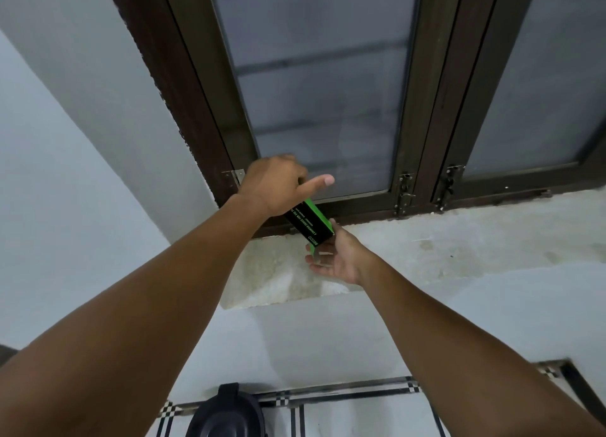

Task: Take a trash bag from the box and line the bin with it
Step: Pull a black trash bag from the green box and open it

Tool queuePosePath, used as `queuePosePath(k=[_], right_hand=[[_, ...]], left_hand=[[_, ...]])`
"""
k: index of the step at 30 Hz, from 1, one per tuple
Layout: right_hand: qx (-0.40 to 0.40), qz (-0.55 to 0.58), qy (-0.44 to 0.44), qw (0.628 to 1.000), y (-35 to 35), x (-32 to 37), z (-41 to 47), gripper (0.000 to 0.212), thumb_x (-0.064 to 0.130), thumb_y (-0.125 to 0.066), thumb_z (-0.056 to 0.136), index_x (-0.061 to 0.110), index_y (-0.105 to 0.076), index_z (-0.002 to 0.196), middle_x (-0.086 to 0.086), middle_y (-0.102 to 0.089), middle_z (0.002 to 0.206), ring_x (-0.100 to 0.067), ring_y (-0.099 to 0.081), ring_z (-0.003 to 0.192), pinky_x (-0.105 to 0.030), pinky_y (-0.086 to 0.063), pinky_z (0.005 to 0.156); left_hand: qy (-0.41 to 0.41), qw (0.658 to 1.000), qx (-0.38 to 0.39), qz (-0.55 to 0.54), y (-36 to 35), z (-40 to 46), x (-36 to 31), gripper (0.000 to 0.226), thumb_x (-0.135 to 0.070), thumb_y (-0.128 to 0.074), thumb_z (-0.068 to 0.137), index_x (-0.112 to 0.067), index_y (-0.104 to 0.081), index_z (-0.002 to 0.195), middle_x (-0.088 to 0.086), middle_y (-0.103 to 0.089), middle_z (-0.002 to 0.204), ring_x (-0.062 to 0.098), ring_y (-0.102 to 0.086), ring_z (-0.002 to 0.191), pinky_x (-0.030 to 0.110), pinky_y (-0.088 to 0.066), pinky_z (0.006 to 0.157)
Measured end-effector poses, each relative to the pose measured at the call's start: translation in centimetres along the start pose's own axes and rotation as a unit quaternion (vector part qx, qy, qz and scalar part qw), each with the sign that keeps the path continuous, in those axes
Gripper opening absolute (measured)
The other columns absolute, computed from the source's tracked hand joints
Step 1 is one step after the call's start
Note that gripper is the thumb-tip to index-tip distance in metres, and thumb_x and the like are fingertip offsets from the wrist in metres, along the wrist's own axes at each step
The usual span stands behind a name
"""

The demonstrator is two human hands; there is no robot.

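Box [310,221] of trash bags, green and black, hangs above the window sill [426,239], long axis tilted, lower end toward me. My left grip [278,184] clasps its upper end; my right grip [331,256] lies open-palmed, touching the lower end. Black bin [226,413] stands on the floor below.

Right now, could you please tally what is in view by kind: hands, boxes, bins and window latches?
Hands: 2, left hand and right hand
Boxes: 1, the green and black box
Bins: 1, the black bin
Window latches: 2, first latch, second latch
Total: 6
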State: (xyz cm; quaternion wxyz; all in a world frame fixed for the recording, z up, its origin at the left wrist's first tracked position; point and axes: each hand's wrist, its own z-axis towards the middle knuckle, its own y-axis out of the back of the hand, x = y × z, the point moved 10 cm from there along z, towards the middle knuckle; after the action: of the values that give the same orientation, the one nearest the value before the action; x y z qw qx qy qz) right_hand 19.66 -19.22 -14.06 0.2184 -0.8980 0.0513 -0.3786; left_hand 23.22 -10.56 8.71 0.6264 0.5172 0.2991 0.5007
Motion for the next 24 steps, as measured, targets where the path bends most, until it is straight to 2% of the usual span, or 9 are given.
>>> queuePosePath(k=[4,8,10,12,15,18,20,22,24], right_hand=[[0.014,-0.012,-0.008,1.0,-0.3,-0.3,-0.4,0.061,0.059,-0.039,0.103,0.009,-0.065,0.125,-0.018,-0.07,0.124,-0.036,-0.066,0.115,-0.044,-0.057,0.092],[0.036,-0.005,0.008,0.999,-0.9,0.6,-0.8,0.048,0.045,-0.045,0.104,0.008,-0.064,0.13,-0.016,-0.07,0.123,-0.031,-0.067,0.11,-0.043,-0.054,0.095],[0.032,0.004,0.021,0.999,-0.9,1.1,-0.8,0.045,0.042,-0.047,0.104,0.009,-0.063,0.129,-0.017,-0.069,0.126,-0.03,-0.066,0.112,-0.042,-0.053,0.098],[0.01,0.012,0.034,0.999,-0.5,1.5,-0.8,0.042,0.043,-0.048,0.104,0.01,-0.063,0.127,-0.017,-0.07,0.122,-0.029,-0.067,0.11,-0.042,-0.055,0.093],[-0.078,0.007,0.065,0.995,1.7,2.4,-0.8,0.038,0.044,-0.05,0.104,0.012,-0.062,0.119,-0.012,-0.072,0.107,-0.024,-0.069,0.095,-0.034,-0.054,0.076],[-0.182,-0.024,0.115,0.976,4.6,3.8,-1.3,0.029,0.041,-0.051,0.102,0.014,-0.062,0.108,-0.009,-0.072,0.096,-0.017,-0.061,0.071,-0.027,-0.044,0.057],[-0.255,-0.049,0.181,0.949,6.3,5.1,-2.0,0.026,0.036,-0.054,0.1,0.011,-0.06,0.093,-0.011,-0.065,0.084,-0.02,-0.055,0.067,-0.032,-0.039,0.055],[-0.305,-0.054,0.253,0.917,7.1,6.5,-3.1,0.03,0.029,-0.057,0.095,0.013,-0.047,0.072,-0.009,-0.051,0.07,-0.026,-0.048,0.067,-0.034,-0.035,0.056],[-0.326,-0.052,0.287,0.899,7.5,7.3,-4.0,0.034,0.026,-0.059,0.091,0.015,-0.038,0.066,-0.006,-0.044,0.064,-0.024,-0.043,0.064,-0.035,-0.033,0.055]], left_hand=[[0.011,1.0,-0.021,0.009,0.6,0.0,-0.1,0.084,-0.081,-0.008,0.09,-0.02,-0.062,0.07,0.001,-0.059,0.068,0.018,-0.057,0.06,0.028,-0.041,0.053],[0.06,0.997,-0.047,0.0,1.0,-0.9,0.6,0.079,-0.075,-0.007,0.094,-0.021,-0.056,0.066,0.0,-0.055,0.063,0.017,-0.055,0.057,0.031,-0.046,0.057],[0.074,0.996,-0.055,-0.008,1.0,-1.3,1.0,0.072,-0.07,-0.011,0.098,-0.021,-0.052,0.065,-0.001,-0.051,0.061,0.017,-0.052,0.057,0.029,-0.04,0.054],[0.082,0.995,-0.061,-0.018,0.6,-1.8,1.5,0.067,-0.067,-0.013,0.1,-0.023,-0.049,0.064,-0.002,-0.049,0.061,0.016,-0.051,0.057,0.027,-0.034,0.053],[0.121,0.99,-0.06,-0.043,-0.9,-3.1,3.3,0.069,-0.069,-0.014,0.1,-0.022,-0.057,0.072,-0.002,-0.053,0.065,0.016,-0.056,0.062,0.026,-0.036,0.055],[0.149,0.987,-0.002,-0.052,-3.5,-4.7,4.4,0.071,-0.08,-0.018,0.092,-0.024,-0.061,0.084,-0.003,-0.057,0.076,0.015,-0.058,0.07,0.028,-0.043,0.06],[0.134,0.989,0.062,-0.033,-5.8,-5.8,4.0,0.071,-0.086,-0.025,0.085,-0.026,-0.062,0.092,-0.004,-0.059,0.085,0.014,-0.058,0.075,0.031,-0.05,0.066],[0.112,0.988,0.11,-0.016,-7.8,-6.7,3.4,0.074,-0.09,-0.033,0.079,-0.027,-0.065,0.104,-0.004,-0.061,0.094,0.015,-0.059,0.081,0.032,-0.053,0.07],[0.099,0.984,0.146,-0.027,-9.4,-7.4,2.8,0.077,-0.09,-0.046,0.074,-0.028,-0.067,0.115,-0.004,-0.062,0.102,0.016,-0.06,0.089,0.032,-0.052,0.073]])
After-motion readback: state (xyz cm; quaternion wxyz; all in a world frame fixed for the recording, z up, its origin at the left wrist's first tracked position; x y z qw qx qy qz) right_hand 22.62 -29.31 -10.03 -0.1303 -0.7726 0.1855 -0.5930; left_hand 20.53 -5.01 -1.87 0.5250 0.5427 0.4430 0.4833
